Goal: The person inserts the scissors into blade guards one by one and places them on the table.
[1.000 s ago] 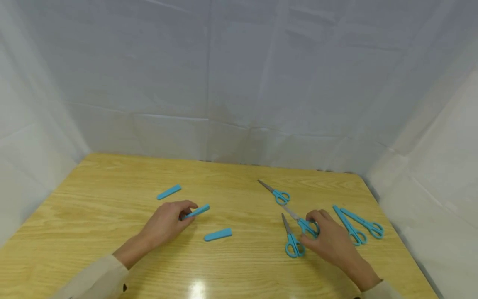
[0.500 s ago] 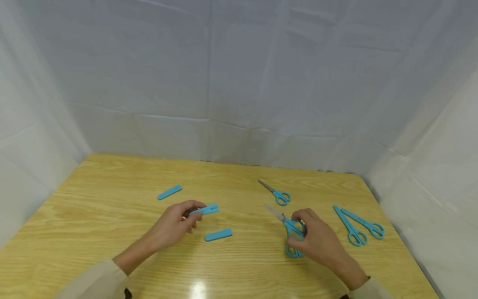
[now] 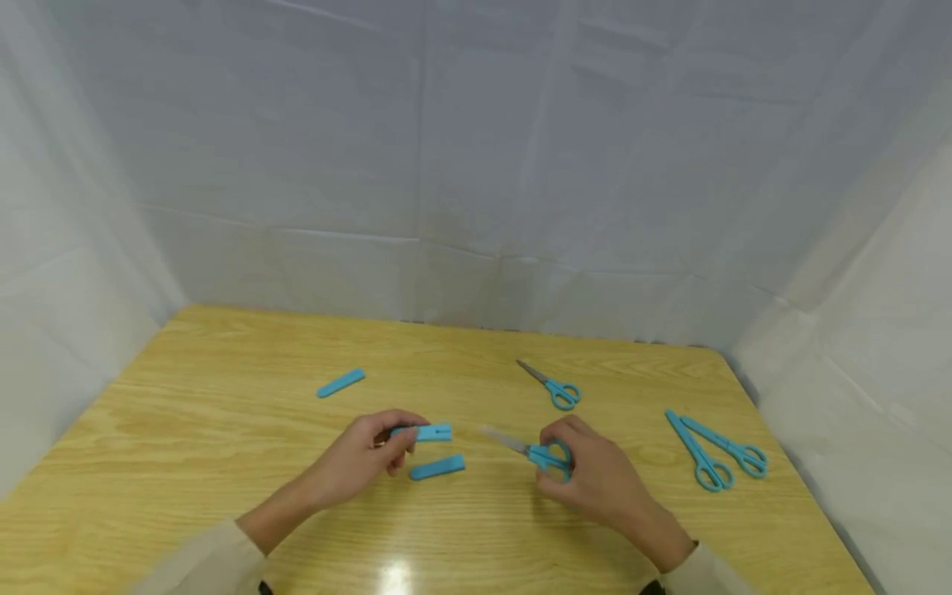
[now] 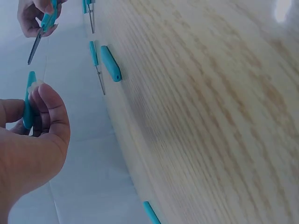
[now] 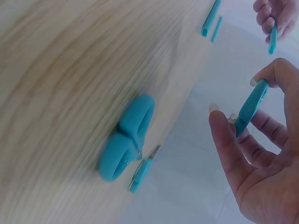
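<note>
My left hand (image 3: 364,459) pinches a blue scissors cover (image 3: 434,432) between thumb and fingers, its slotted mouth facing right. Opposite it, my right hand (image 3: 595,471) grips a pair of blue-handled scissors (image 3: 550,457) by the finger loops. The bare blades point left toward the cover, with a gap between the two. In the left wrist view, the blade tip stands just beyond the end of the cover (image 4: 29,100). Another pair of scissors (image 5: 126,137) lies on the table below my right hand; in the head view that hand hides it.
Two more covers lie on the wooden table (image 3: 223,430): a near cover (image 3: 437,467) and a far cover (image 3: 340,383). Uncovered scissors (image 3: 561,392) lie at the back. On the right rest two sheathed pairs, scissors (image 3: 699,450) and scissors (image 3: 732,450). A white sheet (image 3: 476,165) surrounds the table.
My right hand has carried the scissors up and left, over the near pair. My left hand has moved right and turned the cover so its mouth shows. The hands are closer together.
</note>
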A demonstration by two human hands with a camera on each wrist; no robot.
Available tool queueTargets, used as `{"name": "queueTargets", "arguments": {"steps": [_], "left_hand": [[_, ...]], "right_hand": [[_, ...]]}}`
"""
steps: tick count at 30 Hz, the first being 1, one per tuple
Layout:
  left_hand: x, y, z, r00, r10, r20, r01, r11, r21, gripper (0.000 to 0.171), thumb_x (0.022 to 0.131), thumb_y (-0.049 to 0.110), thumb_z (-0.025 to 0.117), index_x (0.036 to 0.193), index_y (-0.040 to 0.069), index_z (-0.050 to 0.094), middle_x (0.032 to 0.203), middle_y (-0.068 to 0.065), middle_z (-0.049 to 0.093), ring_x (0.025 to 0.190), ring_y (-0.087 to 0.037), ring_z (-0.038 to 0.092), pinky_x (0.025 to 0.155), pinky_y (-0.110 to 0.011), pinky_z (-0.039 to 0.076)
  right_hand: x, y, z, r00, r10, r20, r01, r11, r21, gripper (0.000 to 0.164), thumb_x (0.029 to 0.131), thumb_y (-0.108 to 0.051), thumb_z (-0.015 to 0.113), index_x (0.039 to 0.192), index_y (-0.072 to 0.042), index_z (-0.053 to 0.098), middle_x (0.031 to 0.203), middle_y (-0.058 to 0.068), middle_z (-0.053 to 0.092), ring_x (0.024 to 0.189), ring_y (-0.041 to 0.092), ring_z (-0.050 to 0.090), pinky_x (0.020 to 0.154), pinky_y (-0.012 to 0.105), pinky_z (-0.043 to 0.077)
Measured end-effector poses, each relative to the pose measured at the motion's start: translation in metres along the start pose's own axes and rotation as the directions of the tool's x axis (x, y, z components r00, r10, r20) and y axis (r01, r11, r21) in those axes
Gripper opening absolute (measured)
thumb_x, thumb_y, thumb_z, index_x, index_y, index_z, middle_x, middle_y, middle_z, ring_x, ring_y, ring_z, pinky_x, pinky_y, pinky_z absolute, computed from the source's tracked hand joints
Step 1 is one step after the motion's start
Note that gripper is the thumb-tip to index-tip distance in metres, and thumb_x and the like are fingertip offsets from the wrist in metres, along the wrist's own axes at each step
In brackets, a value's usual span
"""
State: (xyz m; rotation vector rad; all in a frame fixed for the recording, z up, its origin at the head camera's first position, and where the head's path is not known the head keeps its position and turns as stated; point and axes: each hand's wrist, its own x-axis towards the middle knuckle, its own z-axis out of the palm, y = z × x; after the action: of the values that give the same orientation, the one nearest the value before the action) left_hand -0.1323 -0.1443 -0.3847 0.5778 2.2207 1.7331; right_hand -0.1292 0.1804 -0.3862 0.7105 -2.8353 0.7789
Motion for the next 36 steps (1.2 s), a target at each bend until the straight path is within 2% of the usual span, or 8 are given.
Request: {"name": "queueTargets", "arguments": {"steps": [14, 26, 31, 36], "left_hand": [[-0.002, -0.004, 0.005, 1.000, 0.010, 0.019, -0.010, 1.000, -0.004, 0.034, 0.104, 0.020, 0.044, 0.125, -0.004, 0.055, 0.090, -0.018, 0.057, 0.072, -0.018, 0.053, 0.061, -0.034, 0.052], [-0.003, -0.009, 0.010, 0.998, 0.009, 0.055, -0.007, 0.999, -0.044, 0.034, 0.103, 0.022, 0.045, 0.125, -0.002, 0.057, 0.092, -0.021, 0.058, 0.069, -0.016, 0.053, 0.063, -0.034, 0.053], [-0.005, -0.009, 0.008, 1.000, 0.010, 0.023, -0.009, 0.999, -0.039, 0.034, 0.104, 0.021, 0.045, 0.125, -0.002, 0.057, 0.094, -0.018, 0.059, 0.073, -0.019, 0.056, 0.063, -0.033, 0.053], [-0.006, -0.010, 0.006, 1.000, 0.016, 0.019, -0.015, 0.998, -0.054, 0.033, 0.103, 0.019, 0.046, 0.124, -0.005, 0.057, 0.092, -0.018, 0.058, 0.073, -0.019, 0.055, 0.063, -0.031, 0.052]], "right_hand": [[0.006, -0.014, 0.010, 0.996, -0.091, -0.018, 0.090, 0.996, -0.028, 0.026, 0.075, -0.028, 0.075, 0.097, -0.026, 0.061, 0.096, -0.016, 0.053, 0.061, 0.002, 0.044, 0.054, 0.020, 0.040], [0.008, -0.020, 0.016, 0.997, -0.079, 0.012, 0.079, 0.997, 0.017, 0.025, 0.077, -0.027, 0.074, 0.099, -0.026, 0.061, 0.098, -0.011, 0.054, 0.064, 0.003, 0.045, 0.054, 0.020, 0.042], [0.006, -0.017, 0.014, 0.999, -0.045, 0.011, 0.044, 0.997, 0.063, 0.026, 0.076, -0.024, 0.075, 0.098, -0.026, 0.061, 0.096, -0.008, 0.055, 0.061, 0.002, 0.045, 0.052, 0.020, 0.043], [0.005, -0.014, 0.016, 0.999, -0.036, 0.020, 0.035, 0.998, 0.056, 0.027, 0.077, -0.024, 0.075, 0.099, -0.026, 0.060, 0.096, -0.007, 0.055, 0.061, 0.002, 0.045, 0.052, 0.020, 0.042]]}}
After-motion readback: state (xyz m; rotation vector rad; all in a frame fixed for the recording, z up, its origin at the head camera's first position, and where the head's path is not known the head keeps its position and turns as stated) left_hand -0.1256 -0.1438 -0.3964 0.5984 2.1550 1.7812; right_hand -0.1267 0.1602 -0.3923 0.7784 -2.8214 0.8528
